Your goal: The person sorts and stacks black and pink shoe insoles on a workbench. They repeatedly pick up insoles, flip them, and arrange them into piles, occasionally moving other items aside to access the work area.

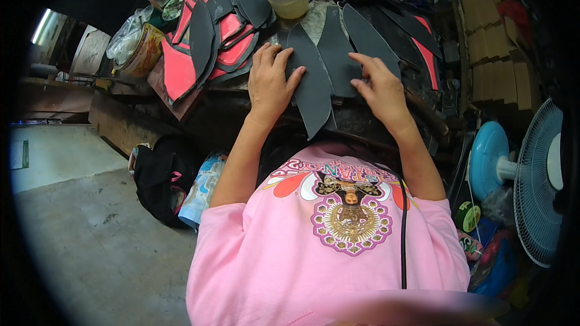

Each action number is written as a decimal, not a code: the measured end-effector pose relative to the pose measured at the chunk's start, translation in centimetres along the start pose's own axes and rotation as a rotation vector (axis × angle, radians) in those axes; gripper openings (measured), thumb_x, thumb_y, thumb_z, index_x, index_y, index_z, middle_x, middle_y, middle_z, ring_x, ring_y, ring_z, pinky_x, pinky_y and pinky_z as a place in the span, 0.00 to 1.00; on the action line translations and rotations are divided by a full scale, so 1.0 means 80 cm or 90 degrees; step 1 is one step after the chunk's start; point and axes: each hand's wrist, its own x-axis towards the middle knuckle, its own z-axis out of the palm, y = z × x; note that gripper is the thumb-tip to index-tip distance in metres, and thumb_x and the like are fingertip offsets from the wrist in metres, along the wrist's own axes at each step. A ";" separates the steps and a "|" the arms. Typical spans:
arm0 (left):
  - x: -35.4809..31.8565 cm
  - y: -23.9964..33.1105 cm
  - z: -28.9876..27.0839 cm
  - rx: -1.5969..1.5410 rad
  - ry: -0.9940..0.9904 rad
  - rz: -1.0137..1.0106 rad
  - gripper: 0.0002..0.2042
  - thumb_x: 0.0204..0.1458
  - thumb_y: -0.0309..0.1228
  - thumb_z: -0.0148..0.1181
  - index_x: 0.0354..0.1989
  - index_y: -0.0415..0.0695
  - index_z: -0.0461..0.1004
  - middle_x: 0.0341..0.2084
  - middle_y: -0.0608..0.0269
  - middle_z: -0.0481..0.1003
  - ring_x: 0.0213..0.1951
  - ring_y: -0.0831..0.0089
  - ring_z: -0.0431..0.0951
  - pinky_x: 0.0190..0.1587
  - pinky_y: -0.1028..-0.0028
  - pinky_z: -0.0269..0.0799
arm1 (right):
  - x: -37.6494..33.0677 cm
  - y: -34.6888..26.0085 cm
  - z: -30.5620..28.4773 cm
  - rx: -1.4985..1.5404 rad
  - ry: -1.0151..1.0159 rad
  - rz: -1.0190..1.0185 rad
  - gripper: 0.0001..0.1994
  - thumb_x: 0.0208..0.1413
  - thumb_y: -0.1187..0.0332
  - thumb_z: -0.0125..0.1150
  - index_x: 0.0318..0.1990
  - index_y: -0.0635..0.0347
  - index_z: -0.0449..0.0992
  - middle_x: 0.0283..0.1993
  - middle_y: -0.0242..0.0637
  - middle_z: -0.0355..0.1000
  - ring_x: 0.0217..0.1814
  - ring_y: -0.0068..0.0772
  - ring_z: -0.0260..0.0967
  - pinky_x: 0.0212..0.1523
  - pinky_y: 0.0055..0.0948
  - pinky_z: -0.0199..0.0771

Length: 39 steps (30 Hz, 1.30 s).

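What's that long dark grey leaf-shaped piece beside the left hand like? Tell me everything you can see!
The long dark grey leaf-shaped piece is flat and matte, like foam or rubber sheet, with a thin paler line along its right edge. Its sides curve to a pointed lower tip toward the person. It lies slightly slanted, seeming to overlap the neighbouring dark grey piece. The bare left hand is beside it, thumb apparently touching it.

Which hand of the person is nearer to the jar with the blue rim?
Left. The left hand is on the person's side of the jar, a little to its left; the right hand is farther away, well to the jar's right.
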 end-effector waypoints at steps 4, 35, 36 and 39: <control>-0.001 0.004 0.001 0.033 -0.006 -0.043 0.20 0.51 0.39 0.67 0.50 0.44 0.74 0.48 0.50 0.71 0.58 0.50 0.67 0.59 0.58 0.65 | 0.009 0.005 -0.022 0.217 0.067 0.076 0.22 0.53 0.86 0.54 0.54 0.56 0.76 0.32 0.30 0.63 0.28 0.19 0.63 0.29 0.21 0.69; 0.014 0.005 0.011 -0.043 0.014 -0.070 0.23 0.56 0.40 0.61 0.56 0.41 0.70 0.42 0.53 0.73 0.46 0.54 0.71 0.51 0.58 0.66 | -0.014 -0.001 -0.052 0.034 0.097 0.009 0.16 0.56 0.70 0.65 0.51 0.56 0.75 0.42 0.37 0.72 0.28 0.29 0.73 0.34 0.28 0.74; 0.014 0.006 0.013 -0.014 0.021 -0.054 0.23 0.55 0.41 0.62 0.56 0.41 0.70 0.42 0.53 0.73 0.46 0.54 0.71 0.51 0.58 0.66 | -0.011 0.007 -0.060 0.011 0.128 0.013 0.15 0.55 0.69 0.66 0.51 0.55 0.76 0.43 0.34 0.73 0.28 0.29 0.73 0.34 0.28 0.74; 0.015 0.011 0.015 0.038 0.018 -0.040 0.25 0.51 0.41 0.65 0.55 0.42 0.70 0.42 0.54 0.73 0.47 0.55 0.71 0.51 0.59 0.66 | -0.007 0.024 -0.076 -0.173 0.112 0.027 0.22 0.51 0.62 0.70 0.54 0.53 0.75 0.50 0.35 0.75 0.46 0.36 0.74 0.47 0.36 0.75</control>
